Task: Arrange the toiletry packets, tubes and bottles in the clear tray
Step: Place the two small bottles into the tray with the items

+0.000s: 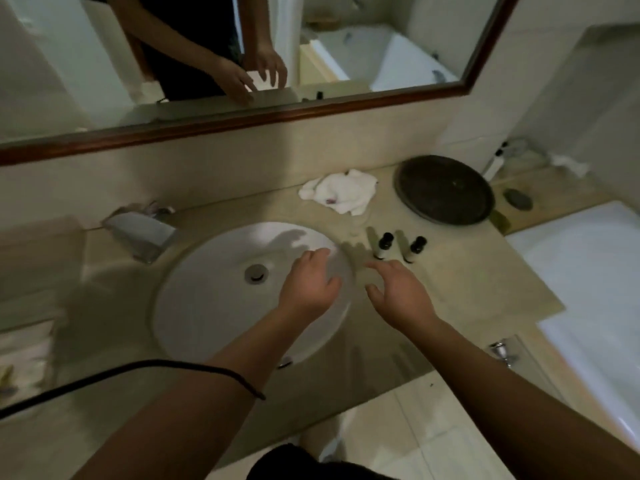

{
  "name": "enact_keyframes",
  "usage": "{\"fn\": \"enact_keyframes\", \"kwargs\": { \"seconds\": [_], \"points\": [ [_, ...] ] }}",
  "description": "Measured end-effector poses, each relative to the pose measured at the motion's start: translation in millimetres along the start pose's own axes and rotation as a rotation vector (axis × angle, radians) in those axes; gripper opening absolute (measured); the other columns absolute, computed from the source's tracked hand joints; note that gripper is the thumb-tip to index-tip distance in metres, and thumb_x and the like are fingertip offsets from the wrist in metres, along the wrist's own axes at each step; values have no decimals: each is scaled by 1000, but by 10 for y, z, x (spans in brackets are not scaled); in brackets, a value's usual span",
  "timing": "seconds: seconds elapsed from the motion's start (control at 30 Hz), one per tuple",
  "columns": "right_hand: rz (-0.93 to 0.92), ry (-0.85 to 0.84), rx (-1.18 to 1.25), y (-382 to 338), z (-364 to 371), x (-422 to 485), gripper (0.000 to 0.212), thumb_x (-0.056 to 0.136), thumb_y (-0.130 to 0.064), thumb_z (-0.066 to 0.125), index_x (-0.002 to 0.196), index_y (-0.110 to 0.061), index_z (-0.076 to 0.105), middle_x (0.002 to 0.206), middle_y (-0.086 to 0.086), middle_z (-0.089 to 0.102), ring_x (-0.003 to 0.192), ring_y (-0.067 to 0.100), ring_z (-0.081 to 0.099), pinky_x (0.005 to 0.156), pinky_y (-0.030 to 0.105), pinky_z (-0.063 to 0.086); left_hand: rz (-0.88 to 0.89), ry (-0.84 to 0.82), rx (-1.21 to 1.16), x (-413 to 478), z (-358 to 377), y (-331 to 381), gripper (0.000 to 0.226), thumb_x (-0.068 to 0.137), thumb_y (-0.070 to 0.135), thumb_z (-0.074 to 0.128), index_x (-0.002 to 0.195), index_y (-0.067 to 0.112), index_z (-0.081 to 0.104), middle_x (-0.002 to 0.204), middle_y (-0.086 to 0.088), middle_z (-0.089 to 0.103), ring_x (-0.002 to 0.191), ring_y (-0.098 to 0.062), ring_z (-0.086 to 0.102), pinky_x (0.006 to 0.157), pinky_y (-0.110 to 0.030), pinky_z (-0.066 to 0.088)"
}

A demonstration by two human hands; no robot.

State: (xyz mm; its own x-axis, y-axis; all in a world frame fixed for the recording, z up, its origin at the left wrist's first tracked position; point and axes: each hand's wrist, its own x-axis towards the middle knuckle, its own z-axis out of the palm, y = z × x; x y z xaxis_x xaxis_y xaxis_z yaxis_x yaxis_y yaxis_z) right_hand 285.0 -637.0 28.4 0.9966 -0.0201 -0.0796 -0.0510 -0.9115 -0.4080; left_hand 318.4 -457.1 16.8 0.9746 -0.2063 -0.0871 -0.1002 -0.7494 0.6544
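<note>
My left hand and my right hand face each other over the right rim of the sink, fingers curled in a C. Between them is a nearly invisible clear tray; the mirror shows it as a pale rectangle held by both hands. Just beyond my right fingertips two small pale bottles with black caps, one and the other, stand side by side on the beige counter. No packets or tubes are visible.
White round sink with a chrome faucet at its left. A crumpled white towel and a dark round tray lie at the back. A pump bottle stands far right. A white bathtub adjoins the counter.
</note>
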Motion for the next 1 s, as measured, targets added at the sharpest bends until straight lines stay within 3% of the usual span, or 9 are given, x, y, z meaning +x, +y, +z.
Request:
{"fn": "enact_keyframes", "kwargs": {
  "seconds": [0.23, 0.37, 0.47, 0.53, 0.7, 0.9, 1.0],
  "points": [
    [172, 138, 57, 655, -263, 365, 42, 86, -31, 60, 126, -24, 53, 119, 3, 58, 99, 22, 61, 82, 36, 52, 25, -126, -3, 703, 459, 395, 55, 83, 27, 62, 133, 11, 45, 129, -15, 51, 119, -31, 49, 97, -36, 40],
    [140, 317, 101, 927, -214, 607, 36, 81, -30, 66, 114, -16, 56, 105, 6, 59, 83, 26, 63, 65, 36, 54, -70, -115, -55, 1023, 684, 564, 34, 75, 27, 64, 105, 13, 56, 107, -9, 58, 102, -30, 58, 76, -35, 46],
    [252, 158, 232, 1157, -180, 847, 52, 78, -33, 72, 124, -18, 50, 122, 6, 52, 97, 24, 61, 78, 36, 52, -123, -119, -70, 1196, 873, 649, 62, 77, 27, 72, 133, 17, 46, 132, -7, 50, 120, -24, 51, 97, -36, 44],
    [276, 14, 239, 1302, -166, 981, 56, 80, -37, 71, 128, -22, 46, 129, 3, 47, 106, 24, 58, 84, 37, 49, -160, -83, -58, 1295, 980, 697, 61, 77, 24, 73, 132, 17, 47, 133, -7, 49, 120, -25, 51, 100, -38, 44],
    [165, -195, 232, 1563, -41, 1174, 29, 86, -32, 63, 109, -16, 56, 111, 9, 59, 102, 30, 59, 82, 36, 45, -254, -30, -63, 1384, 1127, 835, 21, 74, 12, 65, 94, 6, 62, 97, -13, 64, 88, -27, 61, 78, -44, 54],
    [-7, -193, 259, 1376, -112, 1167, 14, 85, -31, 61, 86, -21, 52, 85, 1, 58, 82, 27, 58, 65, 31, 40, -339, 111, -167, 1119, 1033, 798, 24, 67, 19, 76, 87, 12, 64, 89, -3, 64, 81, -19, 57, 70, -30, 44],
    [-134, -230, 268, 937, -112, 1143, 17, 82, -37, 60, 86, -24, 49, 79, -4, 58, 76, 24, 60, 63, 33, 45, -378, 220, -169, 858, 720, 659, 26, 64, 26, 80, 81, 15, 64, 87, -6, 62, 79, -22, 58, 68, -35, 48]
  ]
}}
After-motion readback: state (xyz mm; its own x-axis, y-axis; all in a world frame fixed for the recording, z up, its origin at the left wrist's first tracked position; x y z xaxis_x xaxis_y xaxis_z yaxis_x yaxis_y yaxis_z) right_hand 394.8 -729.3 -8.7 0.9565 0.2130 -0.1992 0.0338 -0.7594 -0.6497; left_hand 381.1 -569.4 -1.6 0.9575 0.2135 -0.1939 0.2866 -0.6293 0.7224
